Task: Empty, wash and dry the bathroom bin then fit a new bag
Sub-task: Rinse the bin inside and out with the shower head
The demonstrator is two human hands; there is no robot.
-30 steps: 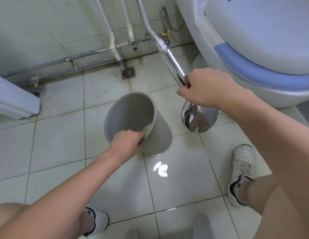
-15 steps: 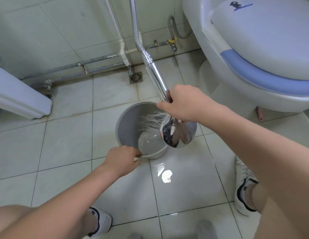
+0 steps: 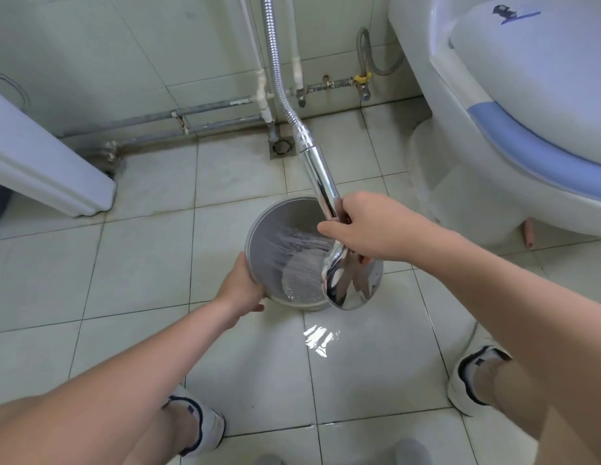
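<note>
A round grey bathroom bin stands on the tiled floor, with no bag in it and water pooled at its bottom. My left hand grips its near-left rim. My right hand holds the chrome shower head by its handle, over the bin's right side. Water jets spray from the head across the inside wall of the bin. The head hides the bin's right rim.
A white toilet with a blue-edged seat fills the right. A floor drain and wall pipes lie behind the bin. A white appliance corner juts in at left. A wet patch shines on the tiles between my shoes.
The bin went from tilted to standing upright. My right hand brought the shower head over it and water now sprays inside. My left hand slid leftward along the rim.
</note>
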